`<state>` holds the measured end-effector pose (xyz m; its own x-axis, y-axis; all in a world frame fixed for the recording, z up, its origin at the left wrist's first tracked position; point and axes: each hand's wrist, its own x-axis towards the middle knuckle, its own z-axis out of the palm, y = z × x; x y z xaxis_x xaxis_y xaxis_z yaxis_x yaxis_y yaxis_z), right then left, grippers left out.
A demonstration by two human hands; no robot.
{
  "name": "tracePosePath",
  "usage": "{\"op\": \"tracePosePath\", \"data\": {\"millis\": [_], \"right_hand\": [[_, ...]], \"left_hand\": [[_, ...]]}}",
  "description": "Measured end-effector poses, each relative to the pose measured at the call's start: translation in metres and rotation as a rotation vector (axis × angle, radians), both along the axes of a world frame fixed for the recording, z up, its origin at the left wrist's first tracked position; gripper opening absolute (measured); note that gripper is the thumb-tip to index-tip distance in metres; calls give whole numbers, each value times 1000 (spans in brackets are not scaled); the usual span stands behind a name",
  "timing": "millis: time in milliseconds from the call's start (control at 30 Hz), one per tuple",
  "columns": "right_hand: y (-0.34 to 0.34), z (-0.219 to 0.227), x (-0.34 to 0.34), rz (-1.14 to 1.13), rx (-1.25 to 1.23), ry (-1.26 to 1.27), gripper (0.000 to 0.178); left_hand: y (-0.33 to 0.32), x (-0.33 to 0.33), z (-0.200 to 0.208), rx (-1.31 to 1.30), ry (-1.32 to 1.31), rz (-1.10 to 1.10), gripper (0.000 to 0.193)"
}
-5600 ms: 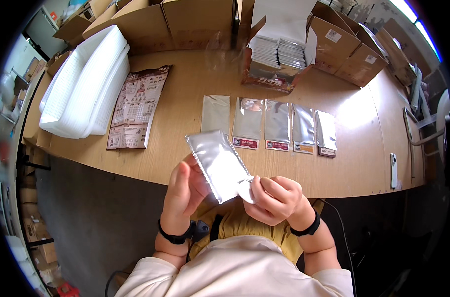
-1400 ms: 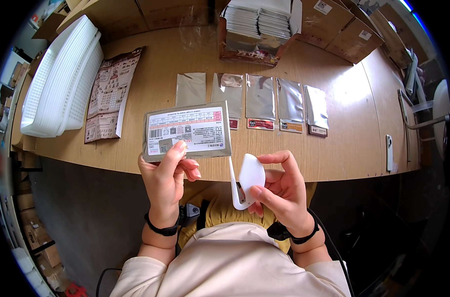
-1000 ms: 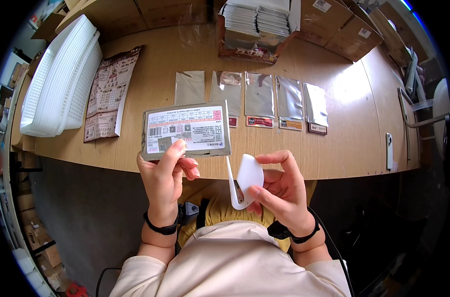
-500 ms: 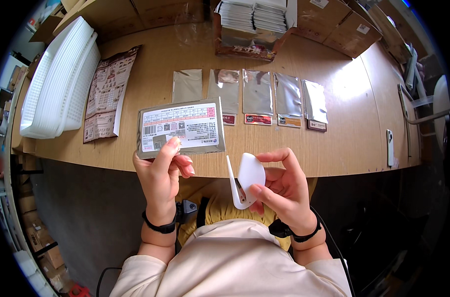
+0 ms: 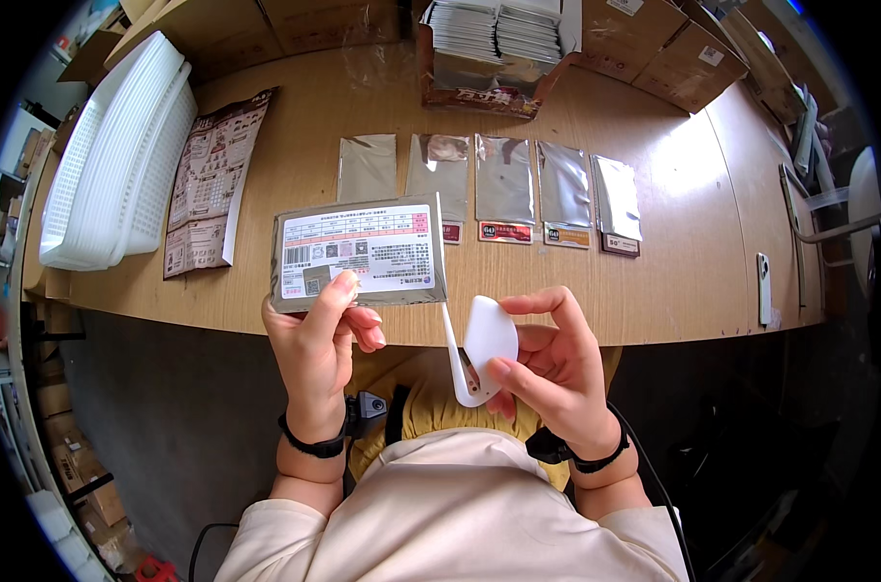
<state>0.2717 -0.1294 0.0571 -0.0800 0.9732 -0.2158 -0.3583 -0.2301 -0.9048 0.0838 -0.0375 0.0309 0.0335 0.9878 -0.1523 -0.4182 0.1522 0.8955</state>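
Note:
My left hand (image 5: 319,339) pinches the lower edge of a flat silver foil pouch (image 5: 359,252), its printed label side facing me, held level just above the table's near edge. My right hand (image 5: 547,364) grips a small white plastic cutter (image 5: 481,347); a thin white strip (image 5: 449,335) runs from it up toward the pouch's right corner. Farther back on the wooden table (image 5: 654,281), several silver pouches (image 5: 503,184) lie side by side in a row.
A stack of white plastic trays (image 5: 115,160) stands at the left, with a printed leaflet (image 5: 212,179) beside it. An open carton of packed pouches (image 5: 494,44) sits at the back, brown cardboard boxes (image 5: 678,53) around it. A phone (image 5: 764,288) lies at the right.
The pouch has been turned from its plain silver side to its label side and brought level. Over the last second my left hand has carried it slightly left and away from the cutter.

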Motion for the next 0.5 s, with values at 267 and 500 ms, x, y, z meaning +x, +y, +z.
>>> {"op": "tracePosePath", "data": {"millis": [267,500], "right_hand": [[-1,1,0,-2,1,1,34],[-2,3,0,5,-9,-10,34]], "left_hand": [[-1,0,1,-6,14,-6,10],[-1,2,3,-2,16,-9,9]]}}
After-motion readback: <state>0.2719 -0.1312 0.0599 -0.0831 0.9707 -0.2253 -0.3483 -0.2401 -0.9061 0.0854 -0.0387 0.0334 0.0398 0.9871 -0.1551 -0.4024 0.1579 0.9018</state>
